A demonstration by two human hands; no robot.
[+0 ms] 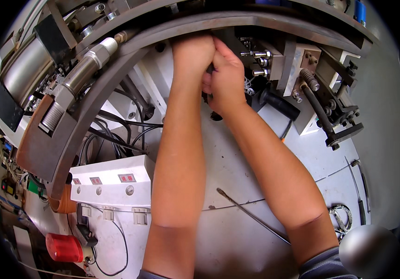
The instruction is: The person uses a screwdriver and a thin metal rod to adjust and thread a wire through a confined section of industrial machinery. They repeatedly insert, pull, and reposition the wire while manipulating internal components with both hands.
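Observation:
Both my arms reach up under the curved metal frame (200, 22) of a machine. My left hand (194, 50) goes in beneath the frame's edge, and its fingers are hidden. Right beside it, touching or nearly so, is my right hand (228, 79), its fingers curled in, with one finger stretched up along the left hand. A dark bit shows between the two hands, too small and covered to name. To the right of my right hand are metal fittings with bolts (261, 58) and a black cylindrical handle (280, 104).
A long thin metal rod (251, 214) lies on the white table (228, 162) between my forearms. At left stand a white switch box (111, 183), black cables (116, 135) and a red lamp (64, 247). A spring-loaded bracket (321, 102) juts out at right, above a coiled cable (342, 218).

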